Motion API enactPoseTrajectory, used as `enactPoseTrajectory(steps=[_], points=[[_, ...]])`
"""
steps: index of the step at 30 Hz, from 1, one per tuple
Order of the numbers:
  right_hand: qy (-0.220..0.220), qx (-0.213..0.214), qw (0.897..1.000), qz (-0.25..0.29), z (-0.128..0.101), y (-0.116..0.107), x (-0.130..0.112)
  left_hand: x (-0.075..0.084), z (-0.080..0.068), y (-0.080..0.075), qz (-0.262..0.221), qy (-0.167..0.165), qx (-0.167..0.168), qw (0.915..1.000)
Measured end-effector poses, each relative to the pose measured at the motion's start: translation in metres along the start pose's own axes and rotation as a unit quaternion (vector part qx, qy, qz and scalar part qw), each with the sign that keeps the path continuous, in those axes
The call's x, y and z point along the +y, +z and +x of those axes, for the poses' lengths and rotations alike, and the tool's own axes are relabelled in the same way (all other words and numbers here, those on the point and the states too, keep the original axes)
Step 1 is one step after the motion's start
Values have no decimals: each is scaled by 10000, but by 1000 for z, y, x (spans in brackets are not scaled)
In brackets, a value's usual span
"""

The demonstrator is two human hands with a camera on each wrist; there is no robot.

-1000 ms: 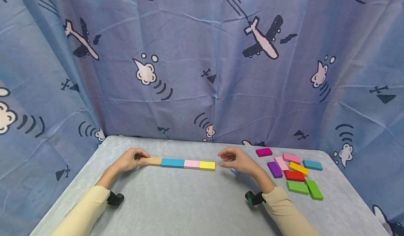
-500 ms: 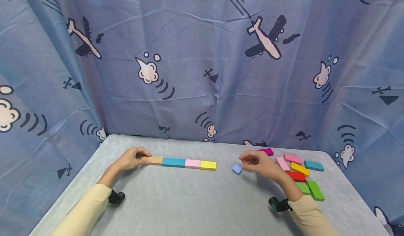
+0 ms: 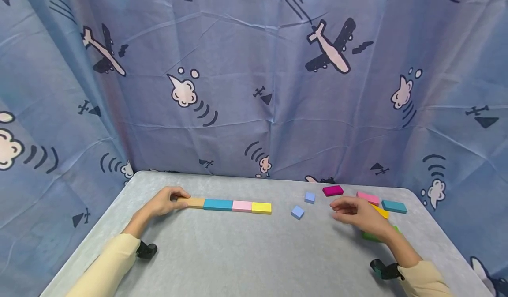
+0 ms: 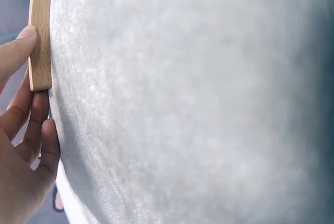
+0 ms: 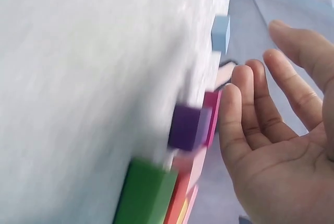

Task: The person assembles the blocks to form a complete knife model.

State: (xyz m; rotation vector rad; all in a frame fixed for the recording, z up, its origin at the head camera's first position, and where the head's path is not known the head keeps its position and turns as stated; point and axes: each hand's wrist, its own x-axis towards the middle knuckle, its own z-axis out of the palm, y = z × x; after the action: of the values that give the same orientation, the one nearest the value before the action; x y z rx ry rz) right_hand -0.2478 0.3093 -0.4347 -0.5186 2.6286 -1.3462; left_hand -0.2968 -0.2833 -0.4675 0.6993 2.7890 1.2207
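A straight row of flat blocks lies on the table: a natural wood block (image 3: pixel 196 203) at its left end, then a teal block (image 3: pixel 218 204), a pale pink block (image 3: pixel 242 206) and a yellow block (image 3: pixel 261 208). My left hand (image 3: pixel 163 201) holds the left end of the wood block; in the left wrist view the thumb lies against one side of it. Over the right part of the table my right hand (image 3: pixel 363 216) hovers with loosely bent fingers and nothing in them. It hides some of the coloured blocks there. The purple block (image 5: pixel 188 127) shows in the right wrist view.
Two small light blue blocks, one nearer (image 3: pixel 297 212) and one farther back (image 3: pixel 310 197), sit between the row and my right hand. Around that hand lie a magenta block (image 3: pixel 333 191), a pink block (image 3: pixel 368 198), a teal block (image 3: pixel 394 206) and green ones. A patterned curtain (image 3: pixel 222 89) hangs behind.
My right hand has moved right, away from the yellow end of the row and past the light blue blocks, to the loose coloured blocks. The left hand stays on the wood block.
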Motion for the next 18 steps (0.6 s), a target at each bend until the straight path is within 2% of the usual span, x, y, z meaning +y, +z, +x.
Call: enactPoseTrajectory(steps=[7,15,18], points=[[309,184,9987,-348,-22,-19,6,-2,-2,0,-7,-31,65,10000],[401,237,9977,-498,-44,-38,16,0,-2,-1,-72,10,-1,10000],[394,252,9964,-709,-50,-45,20,1,-2,-1,-134,31,-19,9999]])
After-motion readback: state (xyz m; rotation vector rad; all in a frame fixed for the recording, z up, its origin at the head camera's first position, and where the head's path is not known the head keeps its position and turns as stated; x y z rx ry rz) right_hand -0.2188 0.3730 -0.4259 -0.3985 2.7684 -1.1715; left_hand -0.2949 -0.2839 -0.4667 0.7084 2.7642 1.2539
